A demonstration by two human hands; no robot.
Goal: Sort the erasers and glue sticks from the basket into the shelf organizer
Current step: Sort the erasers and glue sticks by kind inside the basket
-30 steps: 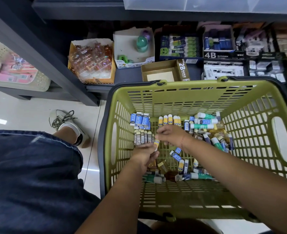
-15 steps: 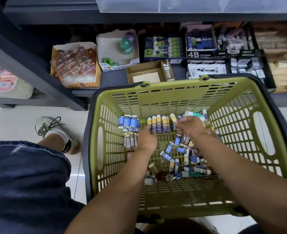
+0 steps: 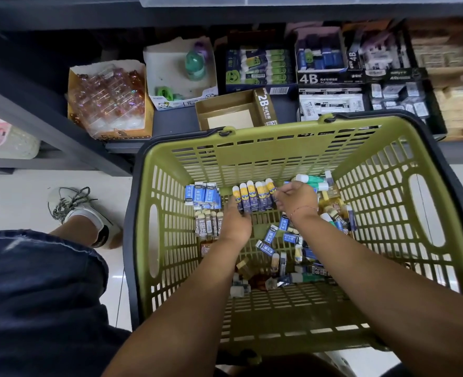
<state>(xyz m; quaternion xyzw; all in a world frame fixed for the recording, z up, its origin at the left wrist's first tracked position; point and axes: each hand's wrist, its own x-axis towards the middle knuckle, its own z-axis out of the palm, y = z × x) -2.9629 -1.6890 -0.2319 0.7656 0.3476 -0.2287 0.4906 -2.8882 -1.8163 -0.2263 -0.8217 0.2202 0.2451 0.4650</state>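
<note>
The basket (image 3: 170, 240) is olive-green moulded plastic with slotted walls, a slotted floor and a dark rim, and it stands against a dark shelf (image 3: 176, 121). On its floor, by the far wall, lie three tidy groups. A stack of blue-sleeved erasers (image 3: 203, 195) is at the left, with flat 2B erasers (image 3: 208, 224) just below it. To the right is a yellow-topped row (image 3: 253, 197) of round-ended pieces in dark blue wrappers, laid side by side. White-capped green glue sticks (image 3: 313, 180) lie in the far right corner, and a loose heap of mixed pieces (image 3: 287, 248) spreads across the middle.

The left hand (image 3: 237, 221) reaches to the near left end of the row, its fingers fairly straight and close together, touching it. The right hand (image 3: 297, 198) has its fingers curled, pinching the rightmost piece of that row.

On the shelf stand cardboard boxes. One open 2B box (image 3: 235, 112) shows a bare bottom, one holds clear glossy packets (image 3: 108, 99), and a 4B box (image 3: 320, 58) holds blue blocks.
</note>
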